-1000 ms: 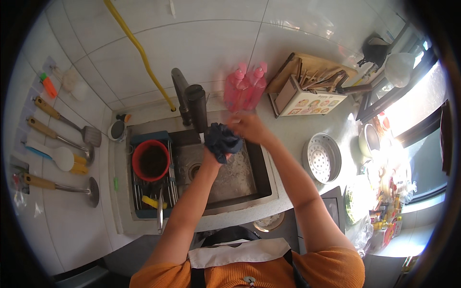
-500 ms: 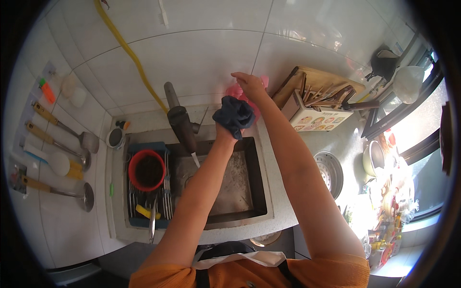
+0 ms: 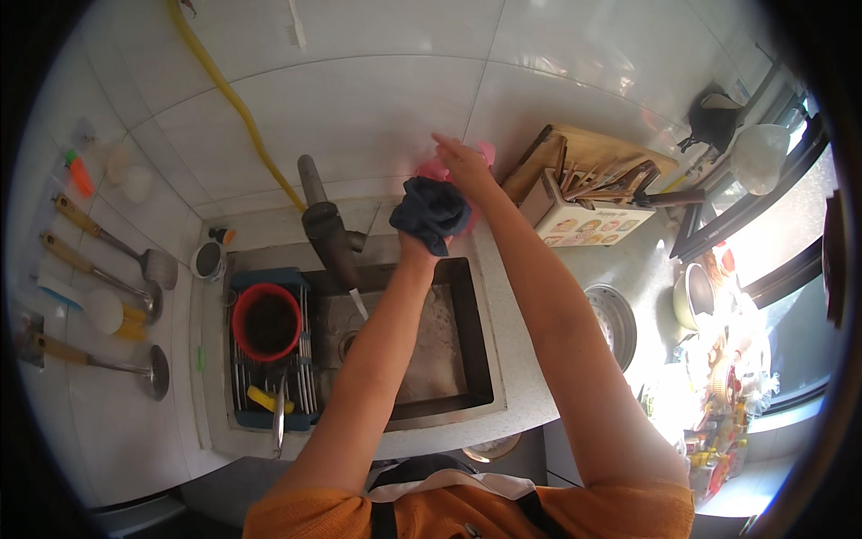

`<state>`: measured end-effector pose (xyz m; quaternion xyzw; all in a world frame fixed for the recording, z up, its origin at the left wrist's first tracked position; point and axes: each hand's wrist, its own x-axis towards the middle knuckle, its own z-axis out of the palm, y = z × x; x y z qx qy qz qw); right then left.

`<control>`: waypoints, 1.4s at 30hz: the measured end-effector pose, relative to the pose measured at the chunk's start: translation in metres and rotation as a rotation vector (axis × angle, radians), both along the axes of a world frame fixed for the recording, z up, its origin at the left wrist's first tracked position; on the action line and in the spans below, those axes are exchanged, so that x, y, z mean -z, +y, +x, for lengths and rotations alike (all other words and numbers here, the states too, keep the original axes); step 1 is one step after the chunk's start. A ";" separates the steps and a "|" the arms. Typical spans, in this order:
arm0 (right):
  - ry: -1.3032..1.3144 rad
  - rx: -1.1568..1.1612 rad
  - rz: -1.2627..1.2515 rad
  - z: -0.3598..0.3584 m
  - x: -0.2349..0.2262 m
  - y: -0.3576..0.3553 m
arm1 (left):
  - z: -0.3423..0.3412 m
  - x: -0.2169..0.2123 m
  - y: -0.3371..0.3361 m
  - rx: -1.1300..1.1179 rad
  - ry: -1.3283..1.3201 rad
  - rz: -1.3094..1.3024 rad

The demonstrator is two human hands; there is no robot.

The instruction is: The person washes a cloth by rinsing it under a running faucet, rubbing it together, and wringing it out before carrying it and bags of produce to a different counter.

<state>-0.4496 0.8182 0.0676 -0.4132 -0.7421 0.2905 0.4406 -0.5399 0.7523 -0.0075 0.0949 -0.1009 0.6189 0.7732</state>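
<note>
— What had changed since half a second earlier?

— Little. The left hand (image 3: 415,244) still held the dark blue cloth (image 3: 433,211) above the back rim of the sink (image 3: 467,359), its fingers clamped on the wad from below. The right hand (image 3: 462,162) had stayed stretched toward the wall, at the pink rubber gloves (image 3: 437,169).

— Were the right fingers closed?

— They lay loosely apart against the pink, gripping nothing that I could see.

— And how did the cloth look?

— Crumpled into a bunched, dark lump, folds showing, hiding most of the left hand. It sat just right of the grey faucet (image 3: 325,225), touching the pink gloves behind it. Farther right on the tabletop (image 3: 628,260) stood the knife holder (image 3: 588,211), against the wooden chopping board (image 3: 593,148).
</note>
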 end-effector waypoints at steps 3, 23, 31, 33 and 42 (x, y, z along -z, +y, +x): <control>0.203 0.094 -0.041 -0.005 -0.001 -0.047 | -0.008 -0.009 -0.026 -0.101 0.140 -0.057; 0.793 0.056 -0.982 -0.063 0.097 -0.200 | -0.119 0.054 -0.182 -0.010 0.250 -0.636; -0.112 0.221 -0.140 -0.097 0.130 -0.235 | -0.091 0.101 -0.179 -0.107 0.456 -0.757; -0.113 0.336 0.067 -0.091 0.138 -0.223 | -0.075 0.109 -0.184 -0.077 0.425 -0.785; 0.196 0.109 -0.219 -0.117 0.173 -0.267 | -0.113 0.174 -0.162 0.045 0.115 -0.388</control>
